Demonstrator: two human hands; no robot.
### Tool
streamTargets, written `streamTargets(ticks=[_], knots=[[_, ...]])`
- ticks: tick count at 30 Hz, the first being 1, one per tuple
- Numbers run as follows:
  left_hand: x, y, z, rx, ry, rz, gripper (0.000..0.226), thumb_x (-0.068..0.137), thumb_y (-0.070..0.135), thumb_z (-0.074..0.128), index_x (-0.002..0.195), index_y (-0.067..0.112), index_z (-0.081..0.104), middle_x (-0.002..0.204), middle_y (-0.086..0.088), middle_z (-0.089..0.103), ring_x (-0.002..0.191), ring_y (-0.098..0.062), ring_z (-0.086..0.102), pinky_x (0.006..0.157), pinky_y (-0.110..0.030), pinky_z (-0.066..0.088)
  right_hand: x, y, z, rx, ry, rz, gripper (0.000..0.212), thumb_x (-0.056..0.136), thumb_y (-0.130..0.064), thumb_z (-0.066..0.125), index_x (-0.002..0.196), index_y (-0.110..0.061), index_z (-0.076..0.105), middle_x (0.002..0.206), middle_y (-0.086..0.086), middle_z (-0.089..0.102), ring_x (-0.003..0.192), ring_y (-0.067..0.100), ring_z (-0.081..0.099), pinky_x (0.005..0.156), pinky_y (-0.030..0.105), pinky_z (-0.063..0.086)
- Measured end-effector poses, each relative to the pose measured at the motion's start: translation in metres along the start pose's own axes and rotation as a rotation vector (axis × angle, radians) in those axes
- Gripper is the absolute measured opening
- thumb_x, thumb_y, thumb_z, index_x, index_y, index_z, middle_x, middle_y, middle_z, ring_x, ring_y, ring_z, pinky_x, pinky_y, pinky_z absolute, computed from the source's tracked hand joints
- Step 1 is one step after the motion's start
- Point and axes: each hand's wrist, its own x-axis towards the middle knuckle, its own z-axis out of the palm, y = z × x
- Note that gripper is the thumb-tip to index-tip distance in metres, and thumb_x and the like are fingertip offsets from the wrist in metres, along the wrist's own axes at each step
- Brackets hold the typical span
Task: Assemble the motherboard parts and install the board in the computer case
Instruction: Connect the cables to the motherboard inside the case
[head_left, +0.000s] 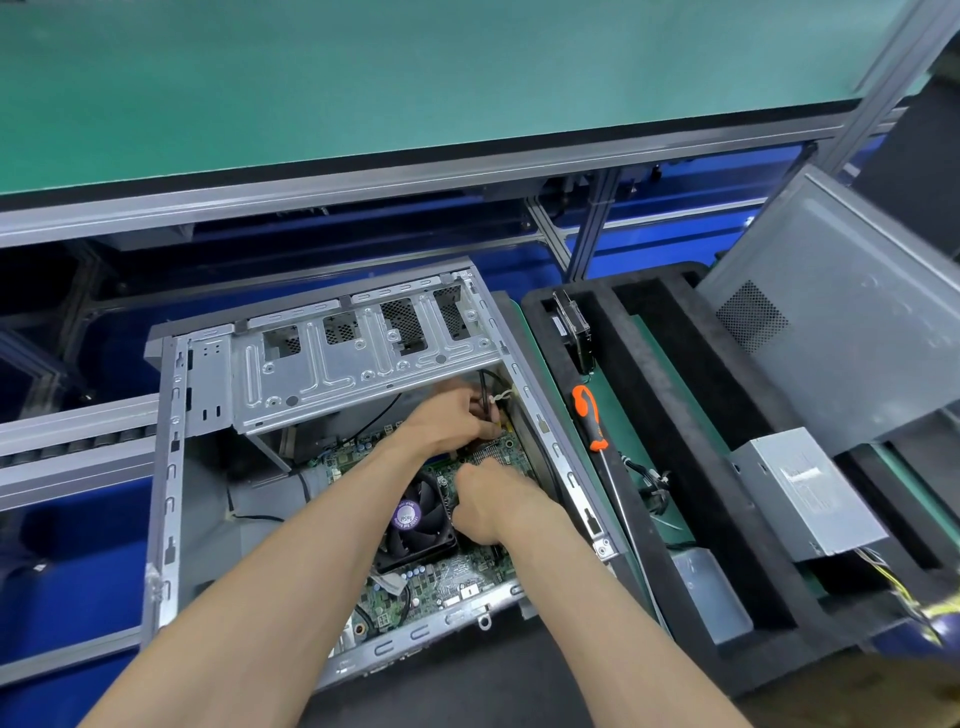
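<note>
Both of my hands are inside the open computer case (171, 467), which lies on its side with the motherboard (441, 577) seated flat on its floor. My left hand (452, 421) reaches to the far right corner of the board, just below the drive cage (358, 358); its fingers are curled around a black cable (484, 389) that hangs down from the cage beside a pale cable tie. My right hand (483, 506) sits nearer to me, just right of the CPU cooler fan (415, 519), knuckles up and fingers curled down onto the board; what those fingers hold, if anything, is hidden beneath the hand, so I cannot tell its grip. The two hands are close together but not touching. The fan carries a round purple label at its hub and stands near the middle of the board. To the right of the case, a black foam tray (670, 467) holds an orange-handled screwdriver (589, 415) lying along one channel, a hard drive (571, 327) standing on edge at the far end, and a grey power supply (810, 493) with its wire bundle trailing toward the lower right. A grey case side panel (841, 312) leans tilted over the far right of the tray. A green-topped bench (415, 78) spans the background.
</note>
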Motion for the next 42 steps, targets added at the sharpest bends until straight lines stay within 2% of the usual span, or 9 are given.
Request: streamTargets(ticks=[3,6,11,18,28,30,33,37,42], knots=[[0.0010,-0.0019,-0.0001,-0.019,0.005,-0.004,0.023,0.080,0.018,0.076,0.098,0.015,0.062,0.096,0.010,0.076,0.104,-0.017,0.069,0.099,-0.052,0.051,0.0003,-0.0003,0.0001,0.005,0.004,-0.002,0.030,0.097,-0.015,0.044,0.125,-0.005,0.050,0.131,0.018,0.049,0.116,0.040,0.051,0.081,0.043,0.043],[0.0008,-0.0039,0.0003,0.003,0.028,0.006,0.016,0.081,0.021,0.076,0.090,0.022,0.063,0.098,0.013,0.075,0.100,-0.015,0.069,0.096,-0.043,0.052,0.0006,-0.0003,-0.0001,0.004,0.004,-0.002,0.030,0.097,-0.015,0.044,0.125,-0.005,0.050,0.131,0.018,0.049,0.116,0.040,0.051,0.082,0.044,0.044],[-0.0003,-0.0018,0.0035,0.143,0.072,0.075,0.016,0.087,0.024,0.073,0.082,0.029,0.059,0.088,0.011,0.070,0.083,-0.012,0.064,0.073,-0.028,0.050,0.0007,-0.0003,0.0003,0.003,0.000,-0.003,0.031,0.098,-0.016,0.044,0.126,-0.005,0.050,0.132,0.018,0.048,0.118,0.040,0.050,0.085,0.044,0.044],[-0.0013,0.0011,0.0042,0.178,0.051,0.088,0.018,0.089,0.020,0.071,0.082,0.026,0.056,0.107,0.002,0.071,0.104,-0.018,0.065,0.099,-0.042,0.049,-0.0002,-0.0007,-0.0004,-0.001,-0.007,-0.004,0.031,0.098,-0.015,0.043,0.127,-0.005,0.049,0.133,0.018,0.048,0.119,0.040,0.050,0.086,0.044,0.045],[-0.0041,0.0025,0.0062,0.150,0.086,0.117,0.015,0.088,0.016,0.072,0.084,0.023,0.059,0.103,-0.002,0.073,0.100,-0.020,0.067,0.095,-0.045,0.052,-0.0012,-0.0008,-0.0008,0.011,0.004,0.001,0.030,0.097,-0.014,0.043,0.126,-0.005,0.050,0.133,0.019,0.048,0.120,0.040,0.050,0.089,0.044,0.045],[-0.0050,0.0022,0.0034,0.155,0.088,0.097,0.015,0.089,0.017,0.072,0.085,0.027,0.062,0.100,0.002,0.074,0.098,-0.017,0.068,0.090,-0.039,0.055,-0.0013,-0.0007,-0.0007,0.015,0.010,0.002,0.030,0.097,-0.013,0.043,0.125,-0.005,0.050,0.133,0.019,0.048,0.119,0.041,0.050,0.087,0.044,0.044],[-0.0074,-0.0003,-0.0002,0.129,0.104,0.087,0.014,0.090,0.019,0.071,0.087,0.031,0.065,0.094,0.007,0.075,0.084,-0.011,0.068,0.066,-0.030,0.054,-0.0014,-0.0005,-0.0004,0.019,0.013,0.002,0.030,0.096,-0.013,0.043,0.125,-0.005,0.050,0.132,0.019,0.048,0.118,0.041,0.050,0.081,0.042,0.041],[-0.0079,0.0014,0.0026,0.105,0.132,0.083,0.014,0.089,0.021,0.072,0.086,0.033,0.068,0.073,0.024,0.070,0.068,0.008,0.062,0.058,-0.017,0.045,-0.0021,-0.0011,-0.0008,0.018,0.011,0.006,0.031,0.096,-0.013,0.043,0.126,-0.005,0.050,0.133,0.019,0.049,0.119,0.041,0.051,0.085,0.043,0.044],[-0.0028,0.0007,0.0065,0.080,0.199,0.056,0.015,0.088,0.024,0.073,0.083,0.038,0.069,0.095,0.016,0.072,0.085,-0.002,0.062,0.064,-0.019,0.041,-0.0020,-0.0009,-0.0010,0.013,0.005,0.001,0.030,0.097,-0.012,0.043,0.125,-0.004,0.050,0.132,0.019,0.049,0.117,0.040,0.051,0.085,0.043,0.045]])
